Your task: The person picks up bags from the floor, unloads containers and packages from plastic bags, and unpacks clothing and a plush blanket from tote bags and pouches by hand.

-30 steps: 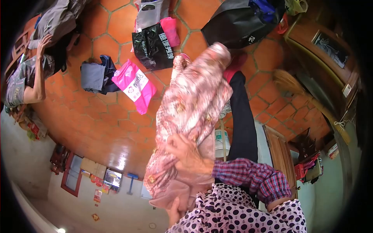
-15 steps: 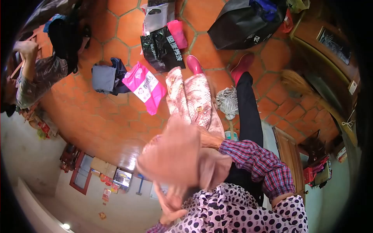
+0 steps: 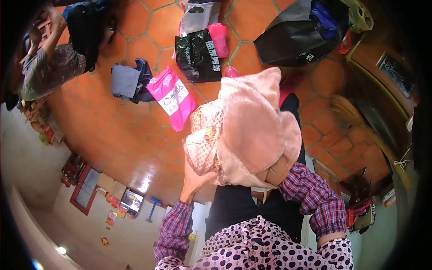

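A pink plush-lined garment (image 3: 254, 123) is bunched in front of my lap, its fuzzy side facing up. Its patterned outer side, with red and yellow print, shows at the left. My left hand (image 3: 197, 177) grips that patterned edge, thumb over the cloth and fingers mostly behind it. On the other side, my right forearm in a plaid sleeve reaches under the garment; the cloth hides my right hand. The garment covers most of my pink boots.
On the tiled floor lie a pink bag (image 3: 173, 101), folded dark clothes (image 3: 128, 81), a black printed bag (image 3: 198, 56) and a large black bag (image 3: 288, 38). A broom (image 3: 351, 114) stands at the right. Another person (image 3: 54, 67) is at the upper left.
The garment has moved up and right from the lower middle and now spreads with its plush side up. My left hand, open before, now holds its left edge. My right hand has become hidden.
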Demonstrator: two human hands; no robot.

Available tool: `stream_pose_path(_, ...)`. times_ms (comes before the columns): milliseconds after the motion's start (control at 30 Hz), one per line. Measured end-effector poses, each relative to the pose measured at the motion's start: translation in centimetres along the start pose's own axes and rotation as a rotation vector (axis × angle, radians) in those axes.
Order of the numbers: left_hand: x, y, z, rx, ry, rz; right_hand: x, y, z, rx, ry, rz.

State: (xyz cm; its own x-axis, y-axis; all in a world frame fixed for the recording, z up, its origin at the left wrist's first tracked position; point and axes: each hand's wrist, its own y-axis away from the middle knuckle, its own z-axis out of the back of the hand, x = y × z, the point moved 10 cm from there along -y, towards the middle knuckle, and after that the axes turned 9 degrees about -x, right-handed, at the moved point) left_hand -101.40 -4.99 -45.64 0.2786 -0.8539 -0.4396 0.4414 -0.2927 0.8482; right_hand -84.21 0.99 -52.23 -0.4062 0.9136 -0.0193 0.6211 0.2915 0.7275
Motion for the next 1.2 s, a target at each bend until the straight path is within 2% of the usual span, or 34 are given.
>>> stream_pose_path(67,-0.5,0.8,-0.1,-0.157,0.272,0.1,-1.1,0.4,0.2,-0.001,-0.075,-0.056)
stream_pose_path(100,-0.4,1.4,0.2,-0.205,0.216,0.053,-1.7,0.5,0.3,-0.001,-0.112,-0.087)
stream_pose_path(233,0.3,3.0,0.3,-0.243,0.297,0.18,-3.2,0.6,2.4,-0.036,-0.192,-0.188)
stream_pose_path(267,0.5,3.0,0.7,-0.245,0.3,0.183,-2.6,0.8,3.8,-0.088,-0.165,-0.187)
stream_pose_path(300,1.7,3.0,0.6,-0.199,0.345,0.292,-1.3,0.9,5.9,-0.18,-0.098,-0.144)
stream_pose_path(333,2.8,3.0,0.5,-0.15,0.389,0.401,0.8,1.4,7.9,-0.31,-0.016,-0.069)
stream_pose_path(400,3.2,2.8,0.6,-0.11,0.364,0.456,11.8,5.3,9.0,-0.645,0.275,0.333)
stream_pose_path(467,3.1,2.3,0.1,-0.052,0.264,0.477,20.6,9.1,2.0,-0.73,0.882,0.81)
stream_pose_path(533,3.1,1.6,-0.4,-0.049,0.278,0.442,20.8,7.5,-6.8,-0.264,1.14,1.062)
stream_pose_path(567,3.2,1.4,-0.9,-0.017,0.309,0.473,21.1,6.2,-7.0,-0.27,1.139,1.071)
stream_pose_path(633,3.7,1.2,-0.5,-0.003,0.339,0.491,19.0,2.3,-8.6,0.025,1.32,1.125)
stream_pose_path(667,4.8,1.8,-0.4,0.012,0.453,0.591,18.5,1.2,-8.3,0.035,1.319,1.146)
stream_pose_path(733,4.6,2.8,-0.6,0.059,0.632,0.701,19.5,-1.6,-6.2,0.109,1.001,1.002)
stream_pose_path(833,7.3,4.0,0.7,0.009,0.776,0.691,19.0,-2.5,-8.0,0.196,1.015,0.944)
stream_pose_path(933,10.2,5.4,1.2,0.025,0.82,0.697,20.3,-4.2,-9.4,0.088,0.974,0.897)
stream_pose_path(967,11.5,5.8,1.4,0.051,0.783,0.674,20.8,-4.5,-10.2,0.07,0.942,1.003)
stream_pose_path(1000,11.8,6.2,1.4,0.052,0.791,0.641,21.2,-4.6,-11.4,0.084,0.933,0.996)
stream_pose_path(1067,11.4,7.4,0.5,0.126,0.883,0.617,18.2,-8.1,-11.8,0.259,0.732,0.82)
stream_pose_path(1200,9.5,8.1,1.3,0.018,0.938,0.635,10.9,-9.3,-9.9,0.267,0.846,0.648)
